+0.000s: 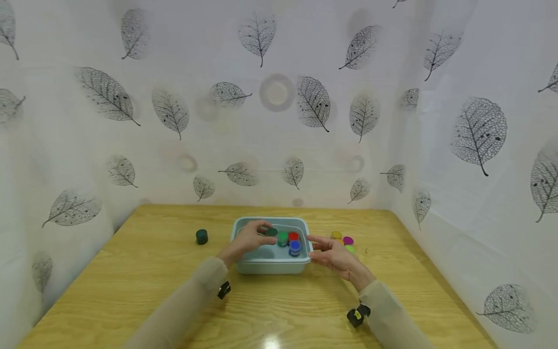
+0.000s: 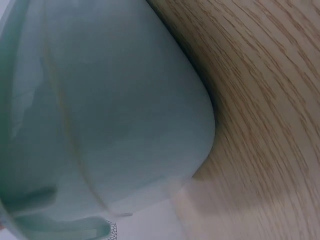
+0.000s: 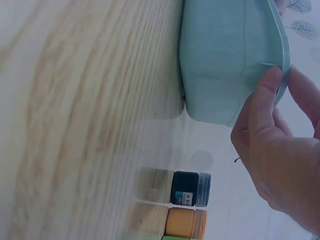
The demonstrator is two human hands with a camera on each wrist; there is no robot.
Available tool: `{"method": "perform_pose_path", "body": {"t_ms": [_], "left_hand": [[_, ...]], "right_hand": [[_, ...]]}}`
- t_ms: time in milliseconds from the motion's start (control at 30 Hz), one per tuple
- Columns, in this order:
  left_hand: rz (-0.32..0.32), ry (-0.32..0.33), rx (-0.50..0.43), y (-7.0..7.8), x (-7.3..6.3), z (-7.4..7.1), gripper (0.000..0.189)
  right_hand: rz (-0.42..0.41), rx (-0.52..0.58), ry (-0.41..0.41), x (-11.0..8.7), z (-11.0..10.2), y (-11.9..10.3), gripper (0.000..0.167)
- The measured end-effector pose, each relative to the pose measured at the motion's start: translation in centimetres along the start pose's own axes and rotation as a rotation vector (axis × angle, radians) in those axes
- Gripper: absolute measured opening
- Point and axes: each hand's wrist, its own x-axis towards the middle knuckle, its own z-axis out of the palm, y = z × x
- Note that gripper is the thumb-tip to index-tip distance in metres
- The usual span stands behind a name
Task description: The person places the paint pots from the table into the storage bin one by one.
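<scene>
Sleeves over surface's near edge | left grip pinching dark jar within tub's edges, lifted or resting unclear | right grip pinching tub's right edge | jar probably light, stiff, slippery: hold by sides

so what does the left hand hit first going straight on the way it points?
Most likely the green jar, just beyond the dark jar in the left hand; height is hard to judge, so it could pass over.
</scene>
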Motion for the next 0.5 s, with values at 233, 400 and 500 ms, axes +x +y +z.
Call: {"method": "perform_pose_path", "body": {"t_ms": [233,400,500], "left_hand": [[0.012,-0.105,-0.150,-0.4,0.6,0.3,0.036],[0.003,-0.124,-0.138,-0.6,1.0,0.7,0.034],[-0.007,-0.121,-0.099,-0.5,1.1,0.9,0.033]], "right_hand": [[-0.009,0.003,-0.005,0.1,-0.2,0.2,0.064],[-0.010,0.003,-0.007,0.2,-0.2,0.4,0.063],[-0.013,0.002,-0.010,0.2,-0.1,0.4,0.064]]}}
